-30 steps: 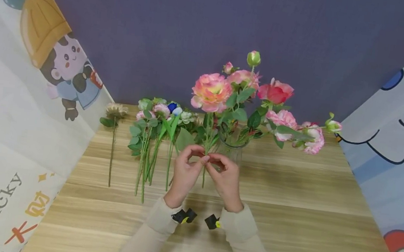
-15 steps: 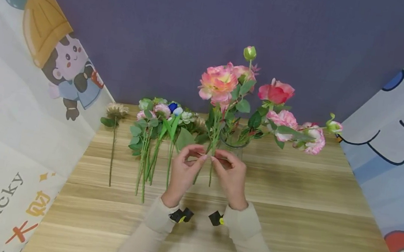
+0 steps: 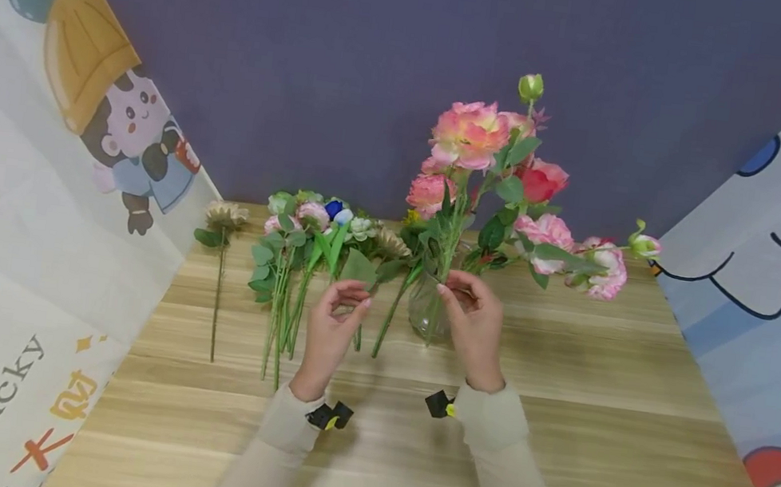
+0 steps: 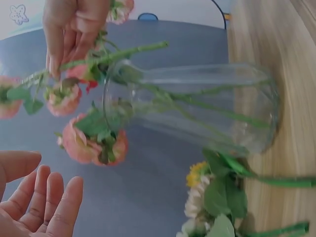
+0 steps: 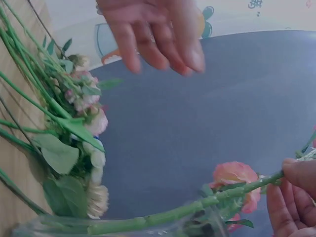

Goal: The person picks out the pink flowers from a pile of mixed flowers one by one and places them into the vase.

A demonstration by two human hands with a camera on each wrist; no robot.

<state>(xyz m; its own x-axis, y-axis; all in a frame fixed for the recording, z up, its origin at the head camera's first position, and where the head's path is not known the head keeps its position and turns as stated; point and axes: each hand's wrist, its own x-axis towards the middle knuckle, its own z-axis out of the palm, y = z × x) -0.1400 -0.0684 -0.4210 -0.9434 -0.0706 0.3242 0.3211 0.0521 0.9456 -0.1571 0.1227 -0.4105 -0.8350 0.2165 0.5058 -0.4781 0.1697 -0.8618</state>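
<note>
My right hand (image 3: 477,334) pinches the green stem (image 5: 237,190) of a pink-and-yellow peony (image 3: 471,135), thumb against fingers. The bloom stands up above the hand. In the left wrist view the stem's lower end (image 4: 158,46) shows beside the mouth of a clear glass vase (image 4: 259,138). Several stems stand inside the vase, with a red rose (image 3: 544,182) and pink blooms (image 3: 547,229) leaning out to the right. My left hand (image 3: 333,333) is raised off to the left, holding nothing, its fingers loosely bent and apart from the thumb.
Left of the vase lies a row of flowers, with green stems (image 3: 272,326), a blue bud (image 3: 333,207) and broad leaves (image 3: 359,268). A single beige flower (image 3: 226,215) lies farther left. A dark panel (image 3: 381,74) rises behind the wooden table (image 3: 590,459).
Both hands were together at the peony's stem. The left hand has let go and moved left. The right hand has carried the peony right and up toward the vase.
</note>
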